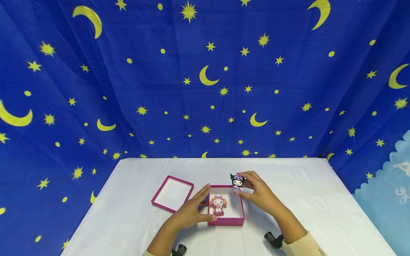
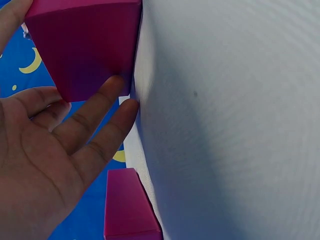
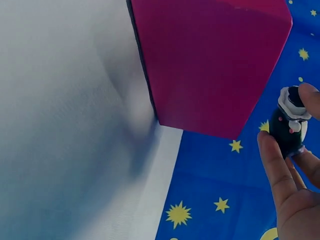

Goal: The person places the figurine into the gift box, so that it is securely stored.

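A pink box (image 1: 226,222) with a white inside stands uncovered on the table. In it, towards the left, lies a pink figurine (image 1: 218,205) with a bow. My left hand (image 1: 189,212) holds the box's left side, thumb at the front corner and a fingertip at the back corner; the left wrist view shows other fingers along the box wall (image 2: 85,50). Above the box's back right corner, my right hand (image 1: 261,193) pinches a small black-and-white figurine (image 1: 237,182) with a purple bow. Its dark back (image 3: 286,132) shows between thumb and fingers in the right wrist view.
The pink-rimmed lid (image 1: 156,203) lies with its white inside up, left of the box and close to the left hand. White cloth (image 1: 288,177) covers the table. A blue curtain (image 1: 205,99) with moons and stars hangs behind and at the sides.
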`<state>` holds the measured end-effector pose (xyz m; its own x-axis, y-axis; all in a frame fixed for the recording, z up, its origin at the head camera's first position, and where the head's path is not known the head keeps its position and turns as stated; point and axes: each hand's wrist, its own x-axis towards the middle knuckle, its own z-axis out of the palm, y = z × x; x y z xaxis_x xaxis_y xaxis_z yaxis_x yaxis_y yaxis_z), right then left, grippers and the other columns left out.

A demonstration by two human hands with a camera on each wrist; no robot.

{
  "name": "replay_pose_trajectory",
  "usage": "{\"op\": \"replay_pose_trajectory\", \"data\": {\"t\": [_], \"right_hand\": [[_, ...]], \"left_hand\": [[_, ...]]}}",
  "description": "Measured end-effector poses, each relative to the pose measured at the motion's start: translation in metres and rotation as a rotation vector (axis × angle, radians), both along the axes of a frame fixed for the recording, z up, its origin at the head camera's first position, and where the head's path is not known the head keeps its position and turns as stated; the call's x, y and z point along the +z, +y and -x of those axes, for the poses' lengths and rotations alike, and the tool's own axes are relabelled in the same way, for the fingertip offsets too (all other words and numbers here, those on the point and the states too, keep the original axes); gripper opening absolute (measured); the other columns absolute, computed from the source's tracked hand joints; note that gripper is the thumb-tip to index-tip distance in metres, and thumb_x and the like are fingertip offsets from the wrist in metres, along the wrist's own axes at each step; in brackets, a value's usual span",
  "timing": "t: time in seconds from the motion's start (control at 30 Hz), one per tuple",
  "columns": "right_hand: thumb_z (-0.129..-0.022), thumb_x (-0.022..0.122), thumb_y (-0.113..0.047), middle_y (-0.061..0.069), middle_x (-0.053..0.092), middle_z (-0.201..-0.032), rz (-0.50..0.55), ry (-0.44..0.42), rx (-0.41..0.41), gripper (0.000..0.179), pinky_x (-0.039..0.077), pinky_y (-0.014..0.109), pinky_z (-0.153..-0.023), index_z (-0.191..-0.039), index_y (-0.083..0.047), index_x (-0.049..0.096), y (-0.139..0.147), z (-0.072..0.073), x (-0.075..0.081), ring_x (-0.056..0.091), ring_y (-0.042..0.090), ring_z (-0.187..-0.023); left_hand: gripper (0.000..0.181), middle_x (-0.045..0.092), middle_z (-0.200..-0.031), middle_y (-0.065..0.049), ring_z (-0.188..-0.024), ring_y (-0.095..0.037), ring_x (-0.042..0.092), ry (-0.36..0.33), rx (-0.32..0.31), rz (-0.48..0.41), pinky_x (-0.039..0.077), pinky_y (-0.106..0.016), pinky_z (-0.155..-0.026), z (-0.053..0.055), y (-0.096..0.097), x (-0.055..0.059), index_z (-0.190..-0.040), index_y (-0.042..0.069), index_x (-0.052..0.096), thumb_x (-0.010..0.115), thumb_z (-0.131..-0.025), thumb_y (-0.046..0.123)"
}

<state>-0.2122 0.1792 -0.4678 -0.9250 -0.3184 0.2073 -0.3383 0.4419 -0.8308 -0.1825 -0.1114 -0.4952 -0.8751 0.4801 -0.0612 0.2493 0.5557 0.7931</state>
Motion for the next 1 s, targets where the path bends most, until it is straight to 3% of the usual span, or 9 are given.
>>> {"op": "replay_pose_trajectory", "data": {"t": [0.3, 0.53, 0.67, 0.77, 1.0], "right_hand": [[-0.084, 0.083, -0.018, 0.009, 0.053, -0.129, 0.000, -0.039, 0.057, 0.057, 0.056, 0.032, -0.101, -0.135, -0.011, 0.059, -0.002, -0.010, -0.002, 0.068, 0.021, -0.111], [-0.081, 0.086, -0.029, -0.009, 0.059, -0.125, -0.160, 0.040, 0.032, 0.057, 0.057, 0.034, -0.095, -0.132, -0.023, 0.063, -0.005, -0.017, -0.005, 0.062, 0.011, -0.104], [-0.081, 0.085, -0.033, -0.009, 0.060, -0.122, -0.215, 0.072, 0.031, 0.056, 0.055, 0.029, -0.086, -0.132, -0.023, 0.063, -0.006, -0.020, -0.008, 0.058, 0.012, -0.098], [-0.082, 0.085, -0.035, -0.009, 0.060, -0.120, -0.229, 0.068, 0.042, 0.057, 0.053, 0.027, -0.080, -0.132, -0.022, 0.063, -0.007, -0.020, -0.011, 0.055, 0.011, -0.094], [-0.081, 0.085, -0.037, -0.011, 0.059, -0.121, -0.261, 0.015, 0.053, 0.060, 0.051, 0.026, -0.081, -0.134, -0.020, 0.063, -0.009, -0.021, -0.017, 0.053, 0.007, -0.092]], "left_hand": [[0.106, 0.012, -0.172, 0.006, -0.158, -0.031, 0.018, -0.006, 0.011, 0.006, 0.020, -0.060, -0.125, 0.000, 0.001, 0.001, -0.162, 0.021, 0.022, 0.081, -0.080, 0.051], [0.106, 0.012, -0.172, 0.005, -0.158, -0.032, 0.018, -0.010, 0.007, 0.006, 0.020, -0.061, -0.125, -0.001, 0.001, 0.001, -0.163, 0.021, 0.021, 0.081, -0.080, 0.051], [0.106, 0.011, -0.172, 0.006, -0.158, -0.031, 0.018, -0.009, 0.007, 0.010, 0.021, -0.061, -0.125, -0.001, 0.001, 0.001, -0.163, 0.022, 0.021, 0.081, -0.080, 0.052], [0.106, 0.012, -0.172, 0.007, -0.158, -0.031, 0.018, -0.010, 0.011, 0.015, 0.021, -0.060, -0.125, -0.001, 0.001, 0.001, -0.163, 0.023, 0.021, 0.080, -0.080, 0.052], [0.106, 0.012, -0.172, 0.007, -0.158, -0.030, 0.019, -0.018, 0.019, 0.019, 0.022, -0.060, -0.125, 0.000, 0.001, 0.002, -0.163, 0.023, 0.021, 0.081, -0.080, 0.052]]}}
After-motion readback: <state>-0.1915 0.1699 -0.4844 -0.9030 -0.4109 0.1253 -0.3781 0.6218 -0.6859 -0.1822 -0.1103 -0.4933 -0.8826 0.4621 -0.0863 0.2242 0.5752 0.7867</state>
